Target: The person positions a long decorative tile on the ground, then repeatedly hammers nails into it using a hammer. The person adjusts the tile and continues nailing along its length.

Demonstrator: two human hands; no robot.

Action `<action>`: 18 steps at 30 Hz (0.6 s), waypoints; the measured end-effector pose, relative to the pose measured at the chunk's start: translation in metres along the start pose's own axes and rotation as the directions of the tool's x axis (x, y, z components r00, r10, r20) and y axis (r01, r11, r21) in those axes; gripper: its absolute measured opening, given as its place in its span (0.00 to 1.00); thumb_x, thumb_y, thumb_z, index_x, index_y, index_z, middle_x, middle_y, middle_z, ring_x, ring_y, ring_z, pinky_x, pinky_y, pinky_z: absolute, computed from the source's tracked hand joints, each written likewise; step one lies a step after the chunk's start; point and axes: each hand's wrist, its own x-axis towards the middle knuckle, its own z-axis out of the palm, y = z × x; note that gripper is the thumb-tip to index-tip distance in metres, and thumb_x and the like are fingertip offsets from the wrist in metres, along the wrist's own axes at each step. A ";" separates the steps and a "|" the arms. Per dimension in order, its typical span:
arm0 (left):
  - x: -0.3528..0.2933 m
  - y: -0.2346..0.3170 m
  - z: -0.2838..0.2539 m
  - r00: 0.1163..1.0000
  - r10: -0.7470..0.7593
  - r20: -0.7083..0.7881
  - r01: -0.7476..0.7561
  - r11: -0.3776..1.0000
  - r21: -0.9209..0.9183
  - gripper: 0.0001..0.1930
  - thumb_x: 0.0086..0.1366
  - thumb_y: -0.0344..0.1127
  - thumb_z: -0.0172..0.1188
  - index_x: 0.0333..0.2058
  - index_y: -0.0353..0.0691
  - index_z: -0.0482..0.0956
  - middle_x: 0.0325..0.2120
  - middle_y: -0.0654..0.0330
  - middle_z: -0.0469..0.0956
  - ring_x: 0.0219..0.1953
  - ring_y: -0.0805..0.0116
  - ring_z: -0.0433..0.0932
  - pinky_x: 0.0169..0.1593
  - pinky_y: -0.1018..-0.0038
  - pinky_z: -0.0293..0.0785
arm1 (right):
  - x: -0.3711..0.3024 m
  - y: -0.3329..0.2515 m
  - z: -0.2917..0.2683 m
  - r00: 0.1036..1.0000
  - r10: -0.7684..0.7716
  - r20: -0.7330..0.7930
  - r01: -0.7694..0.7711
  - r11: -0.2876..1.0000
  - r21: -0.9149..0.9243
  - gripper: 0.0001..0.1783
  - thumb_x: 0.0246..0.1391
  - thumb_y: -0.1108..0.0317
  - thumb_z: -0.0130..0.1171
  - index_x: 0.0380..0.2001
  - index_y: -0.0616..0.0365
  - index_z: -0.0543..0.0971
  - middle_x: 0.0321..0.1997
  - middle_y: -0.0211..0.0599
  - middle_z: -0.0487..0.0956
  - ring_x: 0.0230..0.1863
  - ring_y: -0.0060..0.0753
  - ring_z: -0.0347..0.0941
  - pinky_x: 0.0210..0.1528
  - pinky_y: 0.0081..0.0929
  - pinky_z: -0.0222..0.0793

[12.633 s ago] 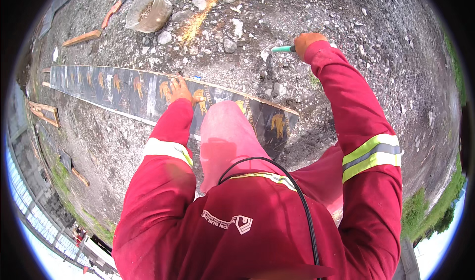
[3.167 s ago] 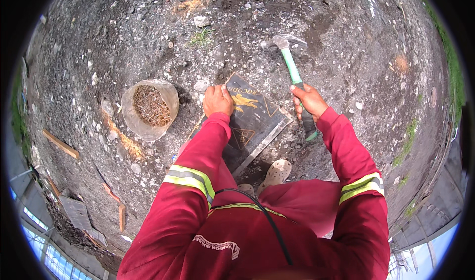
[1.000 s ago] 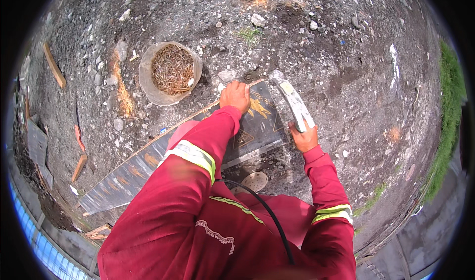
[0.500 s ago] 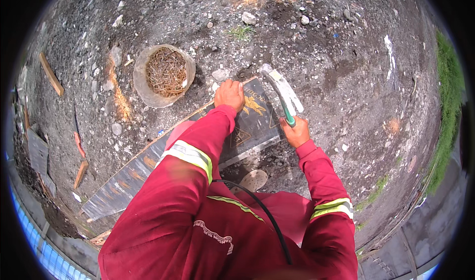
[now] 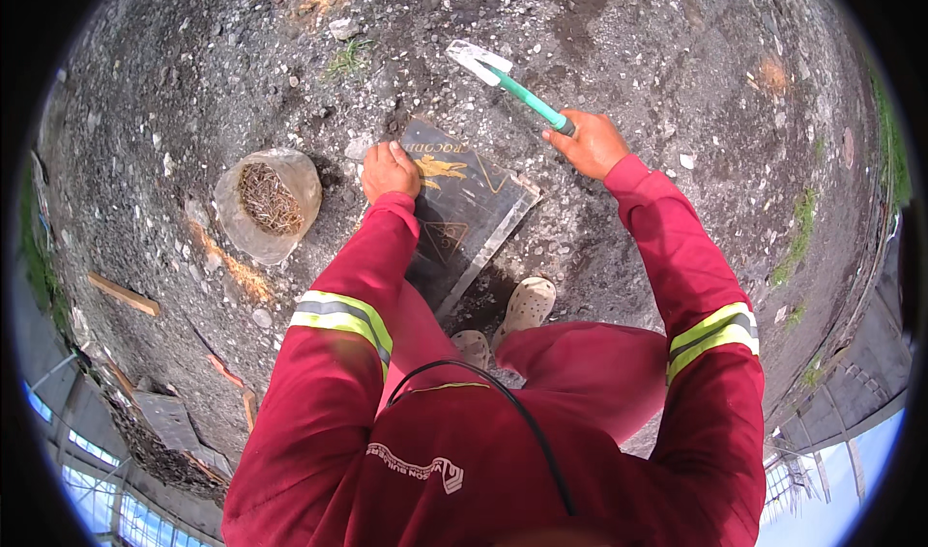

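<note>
My right hand [image 5: 592, 144] is closed round the dark grip end of a claw hammer [image 5: 527, 96] with a green handle and a whitish head. The hammer is held off the board, its head pointing away from me and to the left. My left hand [image 5: 391, 172] grips the left edge of a dark-faced plywood board [image 5: 462, 185] near its far corner. Its fingertips are partly hidden. Yellow markings show on the board's face, and its right edge is pale and worn. My left arm and leg cover the board's near part.
Left of the board stands a translucent plastic bucket [image 5: 302, 182] of rusty nails [image 5: 268, 199]. A wood strip [image 5: 124, 294] lies farther left on stony ground. My clog [image 5: 530, 303] is close to the board's near right edge. Grass [image 5: 797, 238] grows at the right.
The hammer has moved from beside the board's far corner, up and away from it, its head now pointing to the far left. My left hand stays on the board's edge. The view has shifted.
</note>
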 end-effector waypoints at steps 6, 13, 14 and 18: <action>0.000 0.001 0.001 1.000 0.021 0.019 -0.021 1.000 0.007 0.17 0.66 0.41 0.40 0.32 0.35 0.74 0.32 0.46 0.73 0.35 0.45 0.71 0.40 0.57 0.67 | -0.040 0.049 -0.046 0.971 0.183 -0.154 -0.184 0.983 0.007 0.20 0.52 0.52 0.56 0.39 0.57 0.77 0.27 0.46 0.79 0.33 0.49 0.76 0.38 0.42 0.69; 0.003 -0.002 0.008 0.999 0.000 -0.050 0.001 1.000 0.004 0.18 0.64 0.44 0.42 0.38 0.35 0.74 0.36 0.46 0.74 0.39 0.45 0.72 0.43 0.56 0.67 | -0.092 0.093 0.002 0.920 0.319 -0.229 -0.251 0.926 0.282 0.22 0.56 0.54 0.52 0.46 0.59 0.68 0.27 0.44 0.78 0.32 0.47 0.76 0.38 0.40 0.68; 0.004 -0.002 0.007 0.998 0.008 -0.063 -0.009 1.000 -0.018 0.19 0.64 0.45 0.43 0.39 0.35 0.74 0.37 0.45 0.74 0.41 0.46 0.72 0.45 0.57 0.67 | -0.101 0.096 0.013 0.925 0.295 -0.241 -0.209 0.922 0.325 0.22 0.56 0.55 0.52 0.46 0.60 0.68 0.26 0.44 0.77 0.30 0.45 0.76 0.35 0.39 0.69; -0.010 0.006 -0.009 0.955 0.183 -0.234 -0.177 0.983 0.047 0.21 0.60 0.44 0.53 0.47 0.37 0.71 0.46 0.47 0.71 0.50 0.49 0.68 0.53 0.58 0.62 | -0.146 0.097 0.064 0.922 0.385 0.038 -0.321 0.707 0.631 0.19 0.58 0.57 0.50 0.45 0.60 0.68 0.21 0.36 0.73 0.14 0.29 0.69 0.17 0.32 0.66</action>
